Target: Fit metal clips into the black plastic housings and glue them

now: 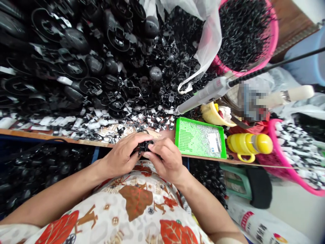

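Note:
At the table's front edge, my left hand (125,152) is closed around a small black plastic part (144,146). From the other side my right hand (166,156) pinches the same part between thumb and fingers. Much of the part is hidden by the fingers, so its exact kind does not show. Just beyond my hands lie loose white and black plastic pieces (101,122) and thin metal pins. Right of my right hand sits a green tray (178,135) of tiny metal pieces, with a white label inside.
Black plastic housings (76,67) pile up at the back left. A grey electric screwdriver (203,96) lies across the right side. Beyond are a pink basket (274,30) of black strips, a yellow bottle (240,144) and a pink basket (275,149) of white pieces.

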Demonstrator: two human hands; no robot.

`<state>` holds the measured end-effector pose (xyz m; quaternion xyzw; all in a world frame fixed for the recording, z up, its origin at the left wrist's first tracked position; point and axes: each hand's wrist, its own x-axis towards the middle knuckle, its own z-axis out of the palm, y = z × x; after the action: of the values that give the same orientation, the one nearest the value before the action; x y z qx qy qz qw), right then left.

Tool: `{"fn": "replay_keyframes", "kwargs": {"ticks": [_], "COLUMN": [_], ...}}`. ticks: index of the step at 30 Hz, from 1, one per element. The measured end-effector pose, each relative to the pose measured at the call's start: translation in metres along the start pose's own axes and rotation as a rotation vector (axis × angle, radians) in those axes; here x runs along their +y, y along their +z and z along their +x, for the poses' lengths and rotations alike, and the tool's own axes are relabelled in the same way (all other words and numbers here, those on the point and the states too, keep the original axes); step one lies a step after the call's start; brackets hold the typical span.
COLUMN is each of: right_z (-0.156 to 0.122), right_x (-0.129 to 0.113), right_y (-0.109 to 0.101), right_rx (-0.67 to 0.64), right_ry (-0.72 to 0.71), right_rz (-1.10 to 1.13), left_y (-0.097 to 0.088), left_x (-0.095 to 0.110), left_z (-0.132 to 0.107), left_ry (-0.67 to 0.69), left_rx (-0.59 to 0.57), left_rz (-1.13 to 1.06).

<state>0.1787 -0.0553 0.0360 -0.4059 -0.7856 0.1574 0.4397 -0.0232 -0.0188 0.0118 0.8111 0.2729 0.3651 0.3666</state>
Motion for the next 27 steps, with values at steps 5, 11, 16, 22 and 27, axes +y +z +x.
{"fn": "replay_keyframes", "kwargs": {"ticks": [5, 11, 16, 22, 27], "right_z": [-0.008, -0.009, -0.004, -0.003, 0.011], "right_x": [0.004, 0.005, 0.002, 0.006, 0.008], "right_y": [0.003, 0.004, 0.007, 0.005, -0.007], "right_rx": [0.013, 0.109, 0.023, 0.024, -0.112], "right_ry": [0.302, 0.729, 0.858, 0.833, 0.816], "right_rz": [0.216, 0.576, 0.57, 0.453, 0.469], "left_y": [-0.004, 0.001, -0.004, 0.002, -0.001], "left_x": [0.001, 0.011, 0.017, 0.015, 0.014], "left_z": [0.0, 0.004, 0.012, 0.011, 0.013], "left_ry": [-0.174, -0.49, -0.655, -0.753, -0.631], "left_rx": [-0.073, -0.072, -0.162, -0.056, -0.099], "left_rz": [-0.128, -0.576, -0.679, -0.751, -0.68]}}
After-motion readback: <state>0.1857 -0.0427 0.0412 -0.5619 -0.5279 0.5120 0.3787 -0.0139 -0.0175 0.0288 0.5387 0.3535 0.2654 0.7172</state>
